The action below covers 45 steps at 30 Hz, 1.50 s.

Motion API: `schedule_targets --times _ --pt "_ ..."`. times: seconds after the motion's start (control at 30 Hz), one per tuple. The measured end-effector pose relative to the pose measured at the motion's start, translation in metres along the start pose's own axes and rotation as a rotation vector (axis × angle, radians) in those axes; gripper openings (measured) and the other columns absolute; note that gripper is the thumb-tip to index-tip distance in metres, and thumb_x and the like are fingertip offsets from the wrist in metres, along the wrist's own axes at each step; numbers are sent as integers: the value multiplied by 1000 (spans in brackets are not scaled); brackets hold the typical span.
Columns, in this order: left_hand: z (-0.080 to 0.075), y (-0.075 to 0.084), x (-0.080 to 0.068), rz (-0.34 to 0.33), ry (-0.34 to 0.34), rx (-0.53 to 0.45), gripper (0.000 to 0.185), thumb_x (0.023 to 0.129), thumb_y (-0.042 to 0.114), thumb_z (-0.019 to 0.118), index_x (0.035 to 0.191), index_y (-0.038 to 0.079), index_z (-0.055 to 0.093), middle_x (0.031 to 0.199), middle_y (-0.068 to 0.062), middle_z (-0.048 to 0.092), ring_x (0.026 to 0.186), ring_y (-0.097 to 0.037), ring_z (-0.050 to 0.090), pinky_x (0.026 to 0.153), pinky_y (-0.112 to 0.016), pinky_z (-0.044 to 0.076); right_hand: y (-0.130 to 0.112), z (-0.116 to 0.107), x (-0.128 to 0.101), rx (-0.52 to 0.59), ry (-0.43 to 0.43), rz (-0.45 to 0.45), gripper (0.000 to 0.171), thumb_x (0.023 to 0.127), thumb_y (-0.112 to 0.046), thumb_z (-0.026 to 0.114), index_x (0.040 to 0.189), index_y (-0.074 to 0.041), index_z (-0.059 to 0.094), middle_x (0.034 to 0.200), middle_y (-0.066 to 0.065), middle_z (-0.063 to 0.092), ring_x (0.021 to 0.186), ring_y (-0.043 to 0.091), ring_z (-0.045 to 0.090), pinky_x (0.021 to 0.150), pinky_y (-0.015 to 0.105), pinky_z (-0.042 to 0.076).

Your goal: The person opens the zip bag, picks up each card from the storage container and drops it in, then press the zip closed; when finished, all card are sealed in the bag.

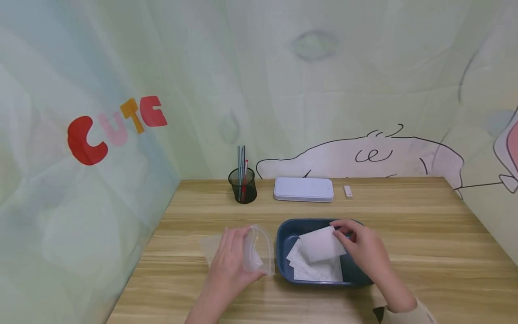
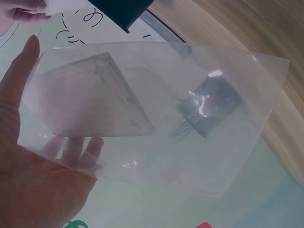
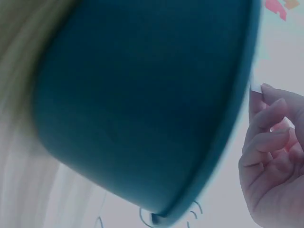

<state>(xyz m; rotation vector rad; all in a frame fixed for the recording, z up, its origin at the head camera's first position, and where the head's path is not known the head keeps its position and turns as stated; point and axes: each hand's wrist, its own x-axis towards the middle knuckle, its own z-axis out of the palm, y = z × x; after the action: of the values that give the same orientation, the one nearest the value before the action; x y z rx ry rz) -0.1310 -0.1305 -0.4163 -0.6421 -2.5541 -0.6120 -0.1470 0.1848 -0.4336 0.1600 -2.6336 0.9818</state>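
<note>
My left hand (image 1: 230,263) grips a clear plastic bag (image 2: 142,166) just left of a dark blue basin (image 1: 282,240), with the thumb and fingers spread round its gaping mouth. Through the film in the left wrist view shows a flat white square piece (image 2: 90,99). At the basin's right side, my right hand (image 1: 366,247) pinches the corner of another thin white square (image 1: 321,244), held tilted over the basin. Several similar white squares (image 1: 319,272) lie overlapping on the basin floor. Whether they are paper or cloth I cannot tell.
Behind the basin stand a black mesh pen cup (image 1: 244,191) with several pens or sticks and a white flat case (image 1: 303,189). A small white eraser-like block (image 1: 348,191) lies to their right. Printed cloth (image 1: 210,99) hangs round the wooden table (image 1: 425,252).
</note>
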Motion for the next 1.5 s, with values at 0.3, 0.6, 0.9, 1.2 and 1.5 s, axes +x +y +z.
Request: schedule_targets --times 0.3,0.6,0.9,1.2,1.5 --pt "0 1 0 9 5 -15 106 43 38 95 130 4 46 117 -6 51 106 -21 46 112 -42 27 -20 -15 1 34 108 -31 21 82 -14 77 103 -18 75 74 -9 63 55 10 47 42 22 39" --pt "-1 4 1 -9 -15 -9 105 44 40 95 130 5 45 118 -6 51 108 -22 46 111 -43 27 -46 -30 -3 133 207 -66 23 78 -14 80 100 -20 78 70 -17 64 54 9 48 39 19 36" --pt "0 6 2 -17 -17 -13 105 43 38 95 130 6 45 116 -5 51 106 -20 46 109 -43 31 -68 -30 -6 196 323 -217 27 75 -7 82 100 -16 78 79 -14 67 53 5 46 42 15 36" --pt "0 7 4 28 8 -22 106 43 38 95 130 3 45 117 -7 51 107 -22 47 112 -42 26 -86 -27 -3 434 205 -138 23 75 -8 82 96 -15 78 75 -11 69 52 12 51 43 20 41" --pt "-1 10 5 21 -2 -11 105 46 39 94 131 4 45 119 -7 51 109 -23 48 111 -45 26 -92 -18 -2 447 83 -52 18 79 -14 80 95 -20 78 71 -15 67 55 14 51 44 23 41"
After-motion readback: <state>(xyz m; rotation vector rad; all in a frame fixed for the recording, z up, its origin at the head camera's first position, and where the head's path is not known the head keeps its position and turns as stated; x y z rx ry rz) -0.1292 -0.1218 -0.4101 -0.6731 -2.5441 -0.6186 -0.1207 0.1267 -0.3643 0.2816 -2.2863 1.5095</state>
